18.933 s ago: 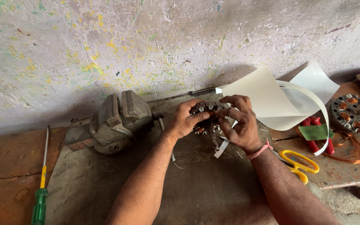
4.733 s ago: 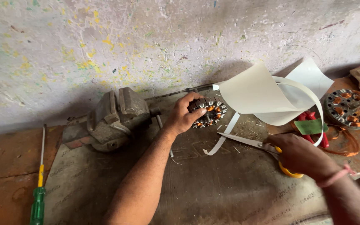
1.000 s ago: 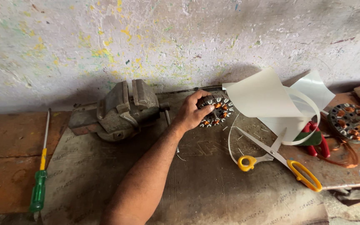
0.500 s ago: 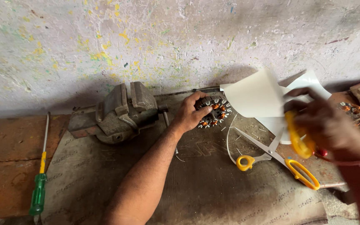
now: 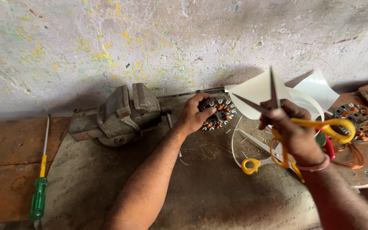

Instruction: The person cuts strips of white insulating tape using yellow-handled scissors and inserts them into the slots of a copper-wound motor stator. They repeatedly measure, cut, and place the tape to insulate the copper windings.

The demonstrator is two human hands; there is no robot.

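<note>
Right hand (image 5: 297, 138) partly hiding scissors (image 5: 320, 126)

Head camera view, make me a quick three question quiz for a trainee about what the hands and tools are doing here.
1. True or false: the left hand rests on the wound stator beside the bench vise.
2. What does the right hand hold up? A) green screwdriver B) yellow-handled scissors C) pliers
3. Fill in: a second pair of scissors lies on the ____.

Key:
1. True.
2. B: the yellow-handled scissors, blades open; the green screwdriver lies far left.
3. Bench, under the raised hand.
</note>
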